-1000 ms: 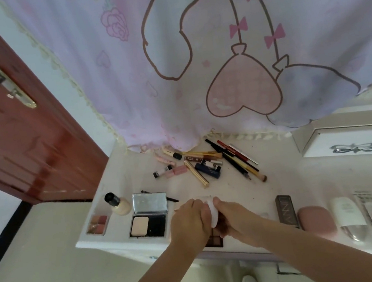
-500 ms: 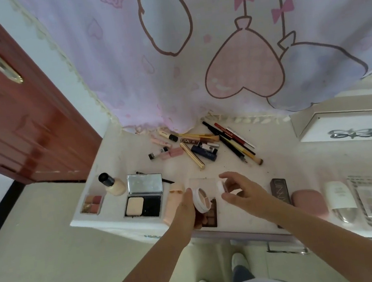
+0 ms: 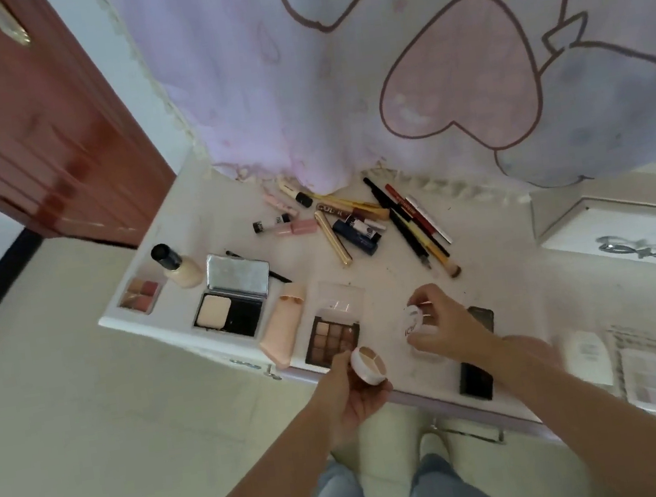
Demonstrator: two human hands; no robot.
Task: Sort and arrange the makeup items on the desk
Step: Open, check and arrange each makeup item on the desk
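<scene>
My left hand [image 3: 349, 397] grips a small round white pot [image 3: 369, 364] with beige and tan creams inside, held at the desk's front edge. My right hand [image 3: 442, 327] holds the pot's round white lid [image 3: 412, 319] just above the white desk [image 3: 504, 286], a little to the right of the pot. An open brown eyeshadow palette [image 3: 330, 338] lies just left of the pot. Beside it lie a pink tube [image 3: 285, 332] and an open powder compact [image 3: 232, 295] with a mirror.
A heap of pencils, lipsticks and brushes [image 3: 360, 222] lies at the back under the curtain [image 3: 417, 58]. A foundation bottle [image 3: 177, 265] and blush quad [image 3: 140, 295] sit far left. A black box [image 3: 476, 379], white tube [image 3: 588, 355] and pale palette [image 3: 654, 379] lie right; a white box [image 3: 628, 235] stands behind.
The round pot, held shut between both hands a second ago, has come apart: my right hand has carried the lid away to the right while my left hand keeps the base.
</scene>
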